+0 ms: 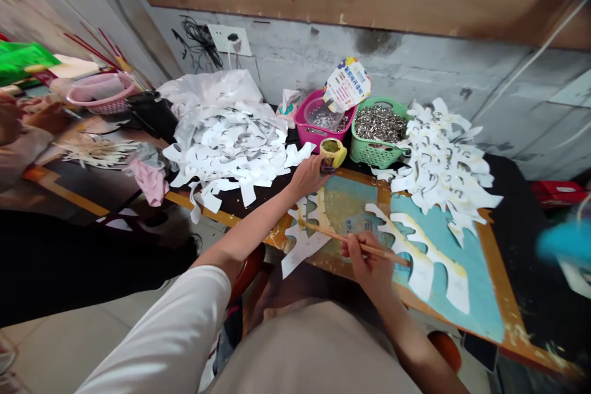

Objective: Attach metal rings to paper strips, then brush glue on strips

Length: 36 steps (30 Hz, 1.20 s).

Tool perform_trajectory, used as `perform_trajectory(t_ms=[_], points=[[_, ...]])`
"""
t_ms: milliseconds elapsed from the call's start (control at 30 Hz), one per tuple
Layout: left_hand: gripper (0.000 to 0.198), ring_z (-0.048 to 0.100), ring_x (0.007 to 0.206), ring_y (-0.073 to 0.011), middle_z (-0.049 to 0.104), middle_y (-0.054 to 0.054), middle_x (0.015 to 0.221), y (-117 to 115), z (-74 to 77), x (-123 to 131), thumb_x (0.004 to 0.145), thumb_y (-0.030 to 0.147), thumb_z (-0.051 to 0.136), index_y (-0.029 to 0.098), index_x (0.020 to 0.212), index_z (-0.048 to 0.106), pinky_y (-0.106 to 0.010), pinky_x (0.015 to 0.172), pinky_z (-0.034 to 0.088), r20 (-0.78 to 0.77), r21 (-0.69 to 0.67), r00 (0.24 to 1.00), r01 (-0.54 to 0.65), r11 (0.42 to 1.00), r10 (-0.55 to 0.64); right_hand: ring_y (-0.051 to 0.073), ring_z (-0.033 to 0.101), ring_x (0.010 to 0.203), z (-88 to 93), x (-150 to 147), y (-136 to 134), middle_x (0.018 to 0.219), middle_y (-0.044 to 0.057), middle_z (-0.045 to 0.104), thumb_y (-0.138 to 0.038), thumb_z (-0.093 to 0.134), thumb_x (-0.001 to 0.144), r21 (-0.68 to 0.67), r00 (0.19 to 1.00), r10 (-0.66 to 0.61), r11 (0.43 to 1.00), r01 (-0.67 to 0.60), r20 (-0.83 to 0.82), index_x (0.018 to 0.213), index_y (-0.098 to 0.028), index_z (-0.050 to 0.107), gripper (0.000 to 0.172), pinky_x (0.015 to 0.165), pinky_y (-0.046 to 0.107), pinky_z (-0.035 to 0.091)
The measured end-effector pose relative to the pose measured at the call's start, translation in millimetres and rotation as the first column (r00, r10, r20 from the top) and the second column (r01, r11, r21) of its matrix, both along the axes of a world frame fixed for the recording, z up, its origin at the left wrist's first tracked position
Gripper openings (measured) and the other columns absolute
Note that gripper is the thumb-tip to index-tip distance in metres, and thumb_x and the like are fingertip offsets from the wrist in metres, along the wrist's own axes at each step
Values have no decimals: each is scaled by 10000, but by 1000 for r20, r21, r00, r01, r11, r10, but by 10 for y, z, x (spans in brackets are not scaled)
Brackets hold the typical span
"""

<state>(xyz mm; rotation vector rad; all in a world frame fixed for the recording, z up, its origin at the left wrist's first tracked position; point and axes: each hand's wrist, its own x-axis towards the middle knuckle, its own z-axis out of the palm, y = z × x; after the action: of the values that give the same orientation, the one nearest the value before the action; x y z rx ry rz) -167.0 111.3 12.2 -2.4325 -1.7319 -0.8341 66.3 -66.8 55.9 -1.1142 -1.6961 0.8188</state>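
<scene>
My left hand [307, 176] reaches forward to a small glue-smeared jar [329, 149], its fingers closed against the jar's lower side. A yellow round piece shows at the jar's right. In my right hand [373, 265] is a long wooden-handled brush [335, 235], held like a pen, its tip pointing left. That tip lies over a white cut-out strip [305, 249] with scalloped edges. More curved white cut-outs [418, 265], streaked with yellow, lie on the blue sheet [475, 277] to the right.
White cut-outs are heaped at left [240, 141] and right [446, 160]. Behind the jar stand a pink basket [318, 134] and a green basket [376, 152] of small metal rings. Another person's hands [44, 114] are at far left. A wall socket [224, 39] has a plug in it.
</scene>
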Motion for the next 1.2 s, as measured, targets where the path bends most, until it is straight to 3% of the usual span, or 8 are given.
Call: perform_trajectory(t_ms=[133,267,433,567,767,867,1067,1200], points=[[461,619,1047,-327,618,-177,1089,-438,67,-167,925,499,513,165,1243,493,-464,908,501,62,-3,998,18,1000,-18,147,665,541,79,18,-40,632,-5,703,-286,583,948,77,995,15,997,-22,99,742,-225,600,215,525,240,504],[253,634,1007,-273,641,-154,1096,-1166,53,-340,959,274,430,183,1163,548,-417,856,536,129,-25,989,70,997,-67,135,652,524,98,51,-82,634,-5,704,-251,582,943,126,984,36,990,-58,175,769,-224,604,177,498,225,468],[391,604,1183,-269,641,-147,1266,-1781,-54,-459,931,141,400,190,1302,516,-433,982,505,170,-142,981,120,983,-95,134,652,516,175,59,-122,661,-6,704,-189,579,912,201,970,111,967,-155,214,903,-216,629,57,492,224,479],[423,591,1240,-295,635,-146,1303,-1886,-59,-454,938,310,511,206,1347,487,-543,1146,348,157,-266,985,116,957,-76,141,657,522,191,81,-170,699,-11,712,-163,581,870,208,963,149,958,-197,226,968,-231,632,130,514,237,513],[998,457,1370,-412,556,-195,1400,-1947,31,-334,647,645,776,199,1450,385,-671,1210,-46,98,-371,995,41,928,-5,181,668,584,80,277,-194,756,13,722,-165,595,787,299,935,256,897,-324,245,999,-257,663,241,533,289,536],[1021,433,1386,-424,549,-188,1412,-1984,32,-296,621,641,791,205,1451,387,-678,1200,-78,94,-365,996,39,930,-4,188,682,619,71,288,-142,756,14,723,-206,619,799,292,938,278,897,-330,208,968,-264,676,187,541,295,547],[1127,410,1407,-425,500,-216,1463,-2051,-9,-290,598,684,796,198,1496,320,-662,1200,-102,106,-367,994,44,929,-5,134,641,519,178,71,-46,654,-8,714,-288,659,875,172,971,8,984,-51,240,817,-231,669,83,502,232,490],[1166,420,1401,-430,479,-217,1484,-2063,-13,-291,582,665,812,191,1516,299,-670,1202,-75,121,-383,993,48,922,-1,114,574,452,264,173,-2,565,-33,654,-289,632,880,-47,960,210,978,-204,184,734,-224,629,160,466,221,445]])
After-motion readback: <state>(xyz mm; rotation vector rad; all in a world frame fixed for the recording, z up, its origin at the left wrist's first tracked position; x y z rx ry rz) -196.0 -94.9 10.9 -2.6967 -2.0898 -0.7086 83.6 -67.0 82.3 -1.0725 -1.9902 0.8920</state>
